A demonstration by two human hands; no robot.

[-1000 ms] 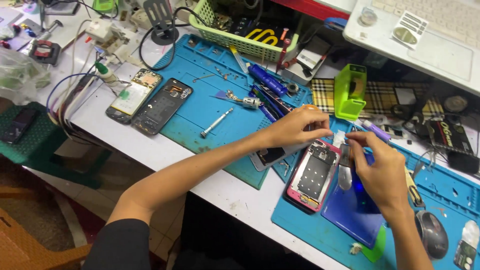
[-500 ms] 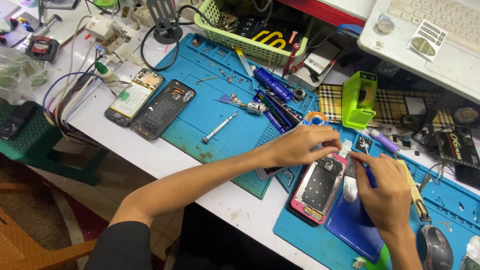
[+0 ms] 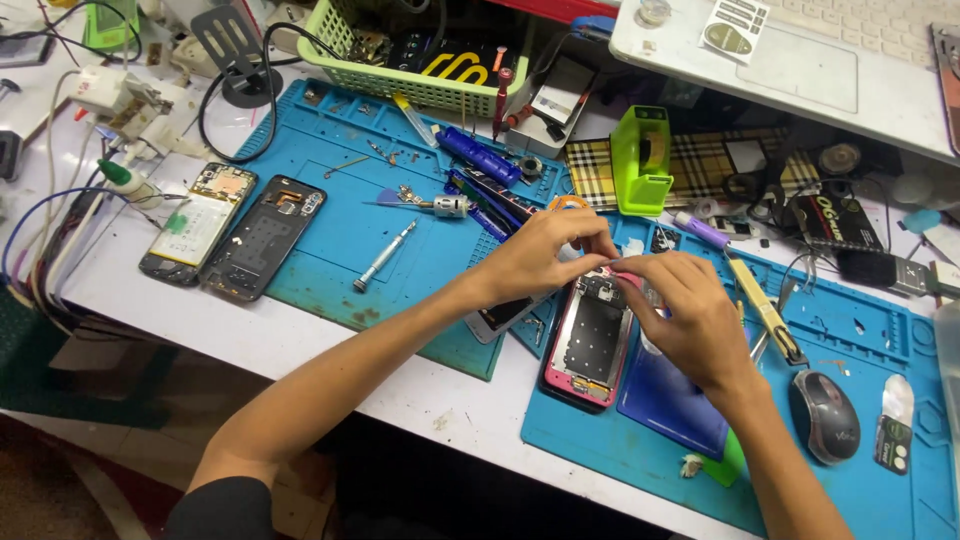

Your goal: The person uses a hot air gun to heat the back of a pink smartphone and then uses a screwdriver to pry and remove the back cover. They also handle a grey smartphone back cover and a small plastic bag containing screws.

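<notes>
An opened phone with a pink frame (image 3: 590,345) lies back-up on a blue work mat (image 3: 640,450), its inside exposed. My left hand (image 3: 545,255) and my right hand (image 3: 690,320) meet over the phone's top end, fingertips pinched together on a small part there. What they pinch is too small to make out. A second phone (image 3: 500,318) lies partly under my left wrist. A dark blue flat piece (image 3: 670,395) lies right of the pink phone, under my right hand.
Two dismantled phones (image 3: 235,235) lie at the left on another blue mat (image 3: 330,200), with a screwdriver (image 3: 383,256) beside them. A green basket (image 3: 420,60), a green tape dispenser (image 3: 640,160), a laptop (image 3: 800,70), a mouse (image 3: 825,415) and cables surround the work.
My right hand has moved up and left to join my left hand at the pink phone's top end. The purple-tipped tool it held earlier is no longer seen in it.
</notes>
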